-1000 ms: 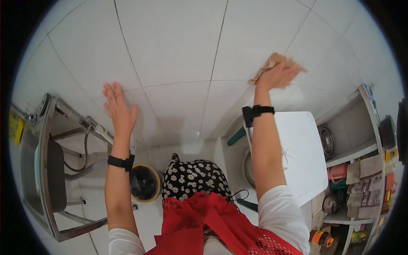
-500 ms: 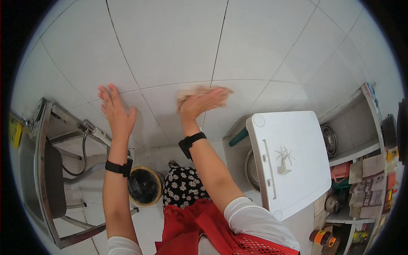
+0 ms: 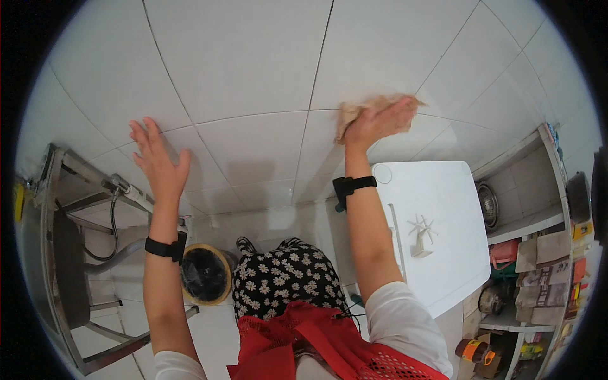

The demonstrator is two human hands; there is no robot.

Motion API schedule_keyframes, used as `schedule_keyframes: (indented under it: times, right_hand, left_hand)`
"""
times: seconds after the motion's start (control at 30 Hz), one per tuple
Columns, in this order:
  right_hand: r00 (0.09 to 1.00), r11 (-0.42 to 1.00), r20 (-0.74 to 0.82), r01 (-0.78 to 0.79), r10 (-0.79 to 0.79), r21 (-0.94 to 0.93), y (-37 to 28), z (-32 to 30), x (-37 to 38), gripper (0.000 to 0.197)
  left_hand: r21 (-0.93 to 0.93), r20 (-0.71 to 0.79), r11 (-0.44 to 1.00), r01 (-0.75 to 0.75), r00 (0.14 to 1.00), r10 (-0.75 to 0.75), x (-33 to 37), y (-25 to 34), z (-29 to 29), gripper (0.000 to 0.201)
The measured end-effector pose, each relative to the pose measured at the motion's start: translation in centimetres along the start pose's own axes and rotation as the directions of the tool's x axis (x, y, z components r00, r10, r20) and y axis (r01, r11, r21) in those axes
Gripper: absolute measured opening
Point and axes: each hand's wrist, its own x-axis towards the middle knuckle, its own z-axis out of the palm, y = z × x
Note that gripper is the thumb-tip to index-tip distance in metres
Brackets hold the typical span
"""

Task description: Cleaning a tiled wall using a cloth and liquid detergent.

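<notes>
A light brown cloth (image 3: 352, 119) lies pressed against the white tiled wall (image 3: 253, 57) under my right hand (image 3: 379, 121). The cloth's edges stick out around the fingers and blur a little. My left hand (image 3: 159, 161) is up at the wall on the left, fingers spread, with nothing in it. Whether its fingertips touch the tiles I cannot tell. Each wrist wears a black band.
At the left stands a metal-framed sink (image 3: 66, 253) with a hose. A round bin (image 3: 206, 273) with a dark liner sits on the floor. To the right are a white folding table (image 3: 443, 215) bearing a small white rack, shelves (image 3: 529, 225) with bowls, and a brown bottle (image 3: 474, 350).
My right hand has slid the cloth to the right and slightly up along the wall. My left hand has shifted a little left in view and stays spread.
</notes>
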Motion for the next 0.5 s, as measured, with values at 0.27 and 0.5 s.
schedule_keyframes:
  times: [0.27,0.5]
  right_hand:
    - [0.526,0.527,-0.025,-0.849,0.850,0.034,1.8,5.5,-10.4,0.070]
    - [0.415,0.416,-0.029,-0.909,0.909,0.036,1.0,9.3,-18.5,0.073]
  left_hand:
    - [-0.007,-0.029,0.999,-0.037,0.999,0.036,0.2,-1.0,1.5,0.097]
    - [-0.039,0.019,0.999,-0.028,0.999,0.029,0.2,-1.3,6.3,0.097]
